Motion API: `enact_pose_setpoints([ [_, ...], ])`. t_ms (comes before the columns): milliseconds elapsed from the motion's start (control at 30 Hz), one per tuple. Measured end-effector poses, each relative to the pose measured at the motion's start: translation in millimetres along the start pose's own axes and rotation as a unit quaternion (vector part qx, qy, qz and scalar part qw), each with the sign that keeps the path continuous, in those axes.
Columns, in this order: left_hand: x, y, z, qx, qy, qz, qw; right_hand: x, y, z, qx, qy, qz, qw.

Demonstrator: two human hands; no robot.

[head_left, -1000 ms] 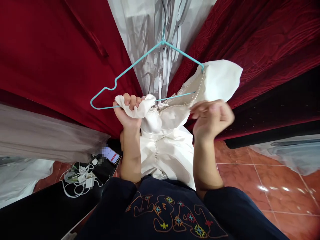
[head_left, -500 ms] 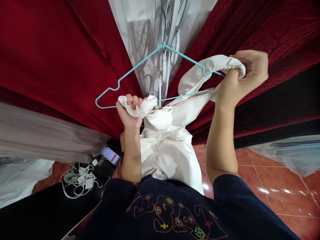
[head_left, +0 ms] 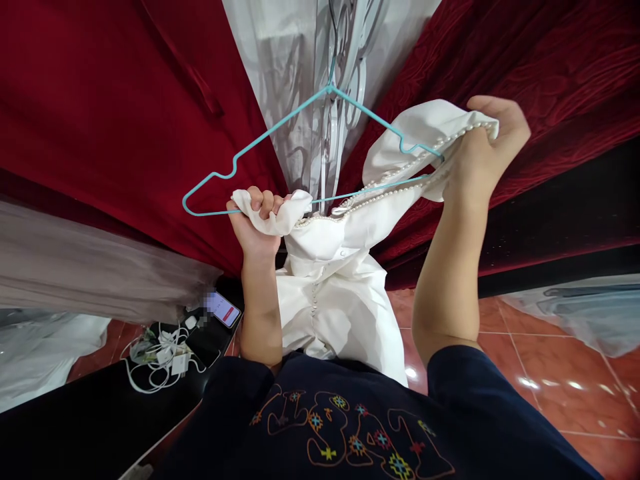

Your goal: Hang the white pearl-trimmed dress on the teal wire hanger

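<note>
A white dress point(head_left: 345, 300) with pearl-beaded edges and a row of small buttons hangs in front of me. My left hand point(head_left: 260, 220) is closed around a bunched part of its fabric, together with the bottom bar of a light-blue wire hanger point(head_left: 280, 121). The hanger's left end sticks out bare past that hand. On the other side, my right hand point(head_left: 485, 143) grips the pearl-trimmed edge of the dress and pulls it out wide. The hanger's right end reaches into this loop of fabric, close by my right wrist. Some right fingers are hidden behind the cloth.
Red curtains point(head_left: 125, 87) hang on both sides of a white ornate metal frame point(head_left: 340, 100). At lower left, a black tabletop point(head_left: 90, 413) bears a phone point(head_left: 223, 308) and tangled white cables point(head_left: 165, 360). Pale tulle point(head_left: 590, 313) reaches the red tiled floor point(head_left: 540, 360).
My right hand has shifted slightly, drawing the pearl-edged cloth further over the hanger's right end. The hanger has tilted a little. My left hand keeps its grip, moving slightly left.
</note>
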State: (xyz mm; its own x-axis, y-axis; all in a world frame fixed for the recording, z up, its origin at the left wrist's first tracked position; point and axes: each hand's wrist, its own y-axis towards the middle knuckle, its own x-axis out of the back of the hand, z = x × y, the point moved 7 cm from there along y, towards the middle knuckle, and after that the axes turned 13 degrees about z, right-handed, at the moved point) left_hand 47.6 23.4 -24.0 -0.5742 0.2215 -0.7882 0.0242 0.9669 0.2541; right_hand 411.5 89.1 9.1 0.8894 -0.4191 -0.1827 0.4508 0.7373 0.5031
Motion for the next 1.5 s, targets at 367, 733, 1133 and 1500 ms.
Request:
enact_pose_setpoints([
  [367, 17.0, 2, 18, 0.014, 0.061, -0.044, 0.997, -23, -133, -29, -0.222, 0.414, 0.003, 0.883],
  [733, 67.2, -7, -4, -0.059, 0.223, -0.147, 0.962, -74, -140, -1, -0.126, 0.46, 0.156, 0.865],
  [1133, 32.7, -29, -153, -0.337, 0.492, -0.139, 0.79, -75, -139, -2, -0.111, 0.413, 0.166, 0.889],
  [1500, -82.9, -9, -90, -0.196, 0.608, 0.076, 0.765, -70, -142, -3, -0.127, 0.352, 0.14, 0.917],
])
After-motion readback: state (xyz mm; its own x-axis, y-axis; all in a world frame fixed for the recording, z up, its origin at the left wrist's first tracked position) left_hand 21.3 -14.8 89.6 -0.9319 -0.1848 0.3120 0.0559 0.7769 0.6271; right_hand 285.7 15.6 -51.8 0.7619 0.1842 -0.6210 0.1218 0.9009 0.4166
